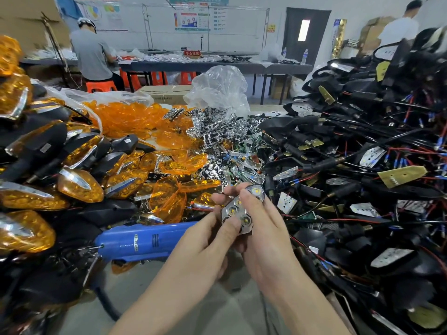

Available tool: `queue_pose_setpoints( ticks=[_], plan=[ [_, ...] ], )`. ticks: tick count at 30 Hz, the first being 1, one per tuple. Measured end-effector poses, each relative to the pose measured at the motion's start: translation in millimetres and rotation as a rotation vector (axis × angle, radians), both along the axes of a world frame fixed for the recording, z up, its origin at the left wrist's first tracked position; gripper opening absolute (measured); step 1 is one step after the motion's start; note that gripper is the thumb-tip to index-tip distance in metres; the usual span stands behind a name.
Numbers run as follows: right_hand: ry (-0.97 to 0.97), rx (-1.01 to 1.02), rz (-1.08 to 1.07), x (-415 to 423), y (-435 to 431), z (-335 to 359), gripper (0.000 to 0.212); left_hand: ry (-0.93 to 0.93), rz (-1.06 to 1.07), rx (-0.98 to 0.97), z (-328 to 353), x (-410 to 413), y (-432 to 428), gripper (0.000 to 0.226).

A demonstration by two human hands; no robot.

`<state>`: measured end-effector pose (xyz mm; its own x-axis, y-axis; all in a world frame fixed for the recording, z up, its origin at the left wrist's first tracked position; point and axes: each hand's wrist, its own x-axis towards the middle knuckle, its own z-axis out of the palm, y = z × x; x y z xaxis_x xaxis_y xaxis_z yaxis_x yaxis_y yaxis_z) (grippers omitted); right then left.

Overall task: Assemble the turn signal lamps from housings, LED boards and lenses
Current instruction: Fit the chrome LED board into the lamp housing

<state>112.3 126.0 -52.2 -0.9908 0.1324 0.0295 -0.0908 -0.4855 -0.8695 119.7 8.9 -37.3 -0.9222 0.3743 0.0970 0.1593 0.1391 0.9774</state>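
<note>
Head view. Both hands grasp one part, a chrome honeycomb reflector (238,212) with pale LEDs showing in its cells, held just right of the blue power screwdriver (145,240). Left hand (205,243): thumb pressed on the lower cells, fingers curled behind the part. Right hand (263,233): thumb laid across the upper cells, fingers wrapped round the back. Whether a housing sits behind the reflector: cannot tell, fingers hide it. Screwdriver lies on the grey surface (150,301). Left of the screwdriver and beyond it: stacked finished lamps (79,184), amber with chrome trim. Directly beyond the screwdriver: loose amber lenses (167,201), then a heap of chrome reflectors (217,134). Well to the right of the screwdriver: tangled pile of black housings (362,165) with red and black leads.
</note>
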Motion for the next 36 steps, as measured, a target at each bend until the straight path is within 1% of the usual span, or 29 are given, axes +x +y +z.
queue_pose_setpoints(
  ticks=[3, 9, 11, 15, 17, 20, 24, 28, 30, 33, 36],
  plan=[
    [-0.013, 0.036, 0.013, 1, 0, 2, 0.016, -0.027, 0.004, 0.059, 2, 0, 0, 0.035],
    [0.012, -0.002, 0.028, 1, 2, 2, 0.013, 0.018, 0.022, 0.066, -2, 0, 0, 0.024],
    [0.03, 0.015, 0.029, 1, 2, 1, 0.016, 0.032, 0.028, 0.078, -1, 0, 2, 0.024],
    [0.056, 0.09, -0.06, 0, 0, -1, 0.031, 0.005, -0.025, 0.099, 0, 0, 5, 0.035],
    [0.07, 0.079, -0.103, -1, 0, -2, 0.03, -0.02, -0.046, 0.075, -2, 1, 6, 0.039],
    [0.096, 0.085, -0.108, 0, -1, -5, 0.03, -0.106, -0.042, 0.059, -5, 2, 4, 0.044],
    [0.135, 0.161, -0.115, 1, -4, -6, 0.031, -0.075, -0.047, 0.022, -8, -1, 4, 0.051],
    [0.159, 0.193, -0.115, 0, -8, -7, 0.03, -0.052, 0.047, 0.012, -10, -1, 5, 0.065],
    [0.158, 0.203, -0.119, 0, -9, -8, 0.031, -0.099, 0.074, 0.033, -7, 2, 7, 0.062],
    [0.149, 0.216, -0.121, -1, -7, -7, 0.031, -0.106, 0.094, 0.093, -7, 3, 11, 0.042],
    [0.1, 0.194, -0.066, 1, -2, -1, 0.028, -0.173, 0.03, 0.144, -6, 2, 7, 0.037]
  ],
)
